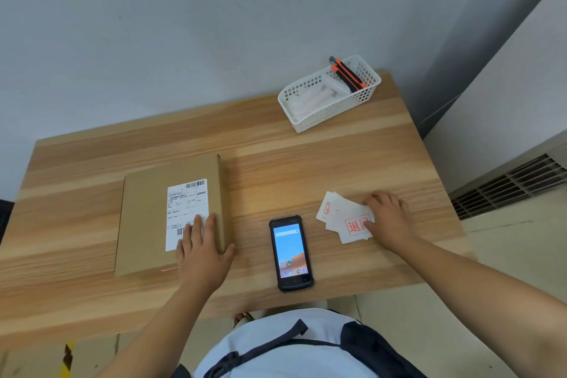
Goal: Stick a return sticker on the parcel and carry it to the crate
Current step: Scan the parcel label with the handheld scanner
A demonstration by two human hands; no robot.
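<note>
A flat brown cardboard parcel (144,218) with a white shipping label (185,209) lies on the left half of the wooden table (306,169). My left hand (204,250) rests flat on the parcel's near right corner, fingers spread, partly over the label. To the right lies a small fanned pile of white return stickers (342,218) with red print. My right hand (388,218) sits on the pile's right side, fingers bent onto the top sticker, thumb on its red stamp. No crate is in view.
A black handheld phone (290,252) with a lit screen lies between parcel and stickers near the table's front edge. A white plastic basket (329,95) with orange-black cutters and white packets stands at the back right. A wall runs behind; a vent grille (506,187) is at right.
</note>
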